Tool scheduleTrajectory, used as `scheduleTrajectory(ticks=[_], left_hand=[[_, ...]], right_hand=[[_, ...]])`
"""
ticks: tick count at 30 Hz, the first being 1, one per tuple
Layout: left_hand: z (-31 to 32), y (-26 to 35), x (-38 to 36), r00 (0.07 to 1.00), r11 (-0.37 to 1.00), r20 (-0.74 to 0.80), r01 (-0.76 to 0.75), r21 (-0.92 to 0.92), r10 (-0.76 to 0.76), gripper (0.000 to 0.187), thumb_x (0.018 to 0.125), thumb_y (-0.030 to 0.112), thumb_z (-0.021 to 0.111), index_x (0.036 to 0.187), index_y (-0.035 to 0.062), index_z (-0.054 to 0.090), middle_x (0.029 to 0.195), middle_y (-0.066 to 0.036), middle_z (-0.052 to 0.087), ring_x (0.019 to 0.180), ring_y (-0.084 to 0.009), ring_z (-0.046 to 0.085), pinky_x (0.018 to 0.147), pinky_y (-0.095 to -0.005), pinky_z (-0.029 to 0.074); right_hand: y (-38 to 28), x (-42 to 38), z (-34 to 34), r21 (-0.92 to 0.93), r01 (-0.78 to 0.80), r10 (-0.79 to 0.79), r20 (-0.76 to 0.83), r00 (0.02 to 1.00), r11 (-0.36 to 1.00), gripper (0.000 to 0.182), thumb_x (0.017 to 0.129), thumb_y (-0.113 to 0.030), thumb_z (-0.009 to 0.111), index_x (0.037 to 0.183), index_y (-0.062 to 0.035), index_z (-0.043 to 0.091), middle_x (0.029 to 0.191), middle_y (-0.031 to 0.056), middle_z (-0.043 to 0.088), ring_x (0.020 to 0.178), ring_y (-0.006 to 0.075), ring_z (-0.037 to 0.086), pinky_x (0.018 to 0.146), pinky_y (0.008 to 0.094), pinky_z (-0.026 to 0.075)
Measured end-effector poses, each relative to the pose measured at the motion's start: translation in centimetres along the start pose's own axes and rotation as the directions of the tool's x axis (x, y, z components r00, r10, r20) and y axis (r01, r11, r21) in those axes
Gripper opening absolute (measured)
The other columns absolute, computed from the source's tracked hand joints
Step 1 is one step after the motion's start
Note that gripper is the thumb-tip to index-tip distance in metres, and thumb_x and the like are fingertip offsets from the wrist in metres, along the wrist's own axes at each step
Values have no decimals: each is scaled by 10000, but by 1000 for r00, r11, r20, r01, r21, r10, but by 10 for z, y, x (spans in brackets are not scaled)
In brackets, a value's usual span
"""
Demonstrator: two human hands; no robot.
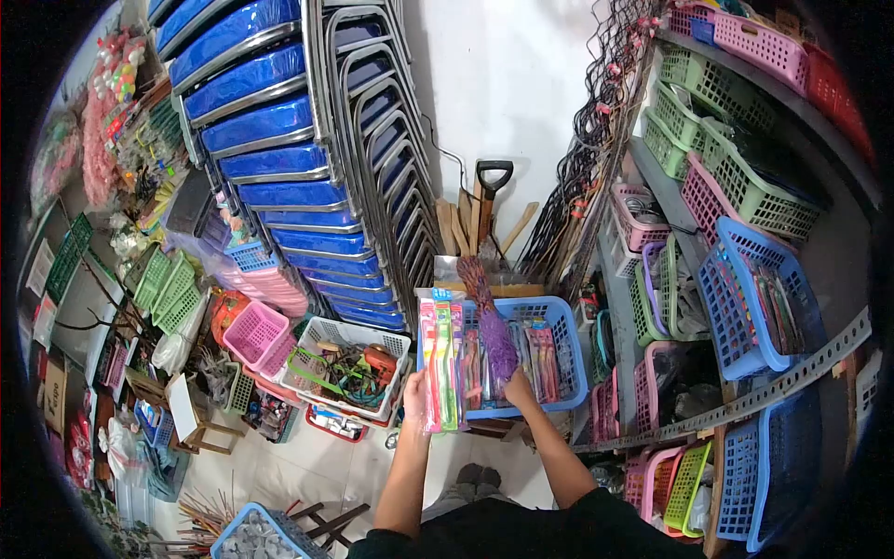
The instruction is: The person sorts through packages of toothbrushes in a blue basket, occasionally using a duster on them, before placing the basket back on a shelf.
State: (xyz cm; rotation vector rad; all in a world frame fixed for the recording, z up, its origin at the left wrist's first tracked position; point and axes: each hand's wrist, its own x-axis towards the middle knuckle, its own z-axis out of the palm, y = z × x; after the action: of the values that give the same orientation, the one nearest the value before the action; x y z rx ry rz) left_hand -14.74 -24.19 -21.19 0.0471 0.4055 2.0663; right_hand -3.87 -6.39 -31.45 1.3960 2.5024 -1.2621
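Note:
My left hand [414, 399] is closed around the side of a clear pack of colourful toothbrushes [441, 363], held upright with pink, green and yellow handles showing. Beside it a blue basket [575, 363] holds several more such packs, lined up inside. My right hand [518, 388] is at the basket's front, fingers closed at the lower end of a long purple and dark red bundle of what looks like cord or netting [498, 340]. That bundle slants up across the basket's back rim. My right fingertips are partly hidden.
Stacked chairs with blue seats [298, 158] rise ahead on the left. A white basket of tools and cords [303, 387] stands left of my arm. Shelves of plastic baskets [736, 289] line the right, behind a perforated metal strip [745, 402]. Wooden handles and a shovel grip [494, 172] lean at the wall.

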Motion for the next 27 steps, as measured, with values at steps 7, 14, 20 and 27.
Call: scheduleTrajectory(ticks=[7,14,20,27], left_hand=[[7,-10,6,998,1000,58,14,2,-14,605,923,397,390,1409,49,298,1391,-169,400,1252,-355,417,1024,-610,298],[66,-57,38,994,965,106,-59,255,33,445,972,328,371,1291,29,452,1215,-107,568,1104,-216,549,965,-350,416],[139,-113,38,952,977,275,85,195,-138,472,988,388,299,1335,77,380,1262,-106,522,1135,-236,528,971,-392,419],[147,-197,61,802,862,467,114,494,-373,526,1011,333,235,1473,110,114,1448,-79,315,1302,-221,360,1078,-365,289]], right_hand=[[-25,-19,-35,-215,419,-466,-522,714,882,524,827,-157,600,1270,43,404,1146,217,521,1016,364,530,913,449,418],[-105,-133,-128,176,701,-524,-546,653,691,465,861,-208,601,1252,-8,448,1143,169,485,1069,303,488,928,387,391],[-82,-159,-167,64,690,-511,-624,591,721,671,761,-223,709,1321,-11,406,1286,202,424,1224,344,414,1030,396,324],[-45,-210,-228,97,593,-294,-798,526,799,634,701,-114,717,1273,-22,460,1261,178,462,1199,327,449,999,379,361]])
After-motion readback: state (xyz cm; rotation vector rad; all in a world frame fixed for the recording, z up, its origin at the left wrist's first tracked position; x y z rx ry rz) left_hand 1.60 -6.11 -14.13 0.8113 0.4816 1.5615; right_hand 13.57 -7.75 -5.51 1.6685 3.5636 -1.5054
